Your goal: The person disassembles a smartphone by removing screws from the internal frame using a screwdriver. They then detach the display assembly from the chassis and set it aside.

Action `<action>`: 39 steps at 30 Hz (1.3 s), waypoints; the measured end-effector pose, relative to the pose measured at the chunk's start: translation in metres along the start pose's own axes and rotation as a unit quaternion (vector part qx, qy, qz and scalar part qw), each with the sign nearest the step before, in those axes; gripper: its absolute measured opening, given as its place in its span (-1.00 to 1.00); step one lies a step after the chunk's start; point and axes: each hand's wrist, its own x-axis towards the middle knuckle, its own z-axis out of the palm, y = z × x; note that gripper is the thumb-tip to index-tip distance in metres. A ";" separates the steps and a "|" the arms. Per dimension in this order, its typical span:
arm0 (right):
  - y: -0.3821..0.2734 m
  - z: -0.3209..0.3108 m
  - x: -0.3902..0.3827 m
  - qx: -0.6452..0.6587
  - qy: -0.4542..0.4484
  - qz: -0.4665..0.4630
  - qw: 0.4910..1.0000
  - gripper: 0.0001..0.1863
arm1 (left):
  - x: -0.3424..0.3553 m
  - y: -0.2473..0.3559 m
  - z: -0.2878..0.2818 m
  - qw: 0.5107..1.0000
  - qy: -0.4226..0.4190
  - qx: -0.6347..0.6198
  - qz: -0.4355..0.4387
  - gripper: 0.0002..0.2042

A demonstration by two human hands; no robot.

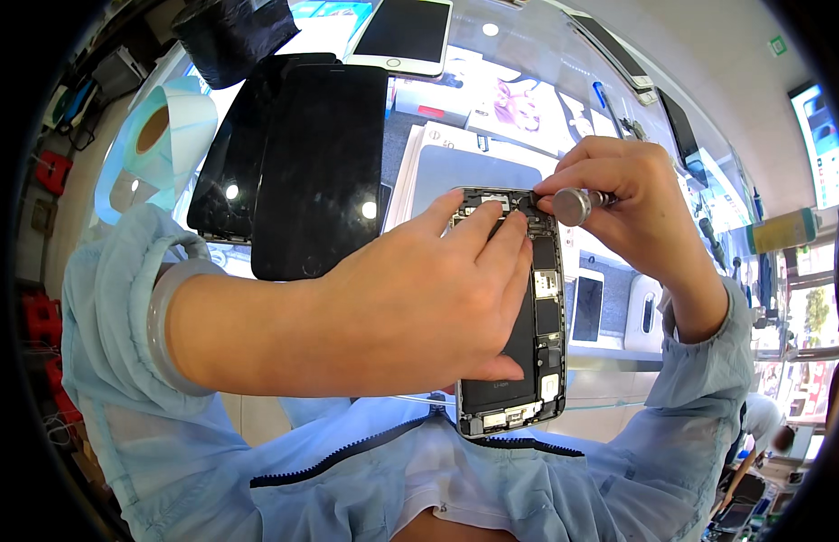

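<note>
An opened smartphone [548,316] lies in front of me with its black battery, circuit board and metal shields bare. My left hand [419,298] reaches across it from the left. Its fingertips press on the phone's upper part, and the thumb rests over the battery, steadying it. At the phone's top right corner, my right hand [623,194] pinches a small screwdriver [573,207] with a round metal end cap. The cap faces me; the tip is hidden behind the fingers.
Left of the phone lie two dark screen panels [320,172], overlapping. Beyond them stand a roll of pale labels [153,131] and a black wrapped bundle [234,41]. A white tablet [404,36] sits at the back of the glass counter. White boxes [437,144] show beneath the glass, behind the phone.
</note>
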 end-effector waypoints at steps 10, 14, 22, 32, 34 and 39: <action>-0.020 0.000 0.002 -0.038 0.000 0.027 0.999 -0.84 | -0.003 0.001 0.008 0.999 0.050 -0.002 0.008 -0.28; -0.020 0.002 0.003 -0.038 -0.005 0.015 0.999 -0.82 | -0.003 0.001 0.007 0.999 0.040 0.008 0.011 -0.28; -0.017 0.004 0.003 -0.012 -0.024 0.036 0.999 -0.85 | -0.003 0.000 0.009 0.999 0.046 -0.002 0.010 -0.27; -0.017 0.000 0.004 -0.003 -0.045 0.057 0.997 -0.86 | -0.002 0.001 0.003 1.000 0.014 -0.005 0.003 -0.23; -0.018 0.000 0.004 -0.008 -0.048 0.055 0.997 -0.86 | -0.002 0.000 0.002 1.000 0.012 -0.007 0.005 -0.23; -0.016 0.000 0.003 -0.005 -0.040 0.040 0.998 -0.86 | -0.002 0.001 -0.001 1.000 0.001 -0.004 0.005 -0.23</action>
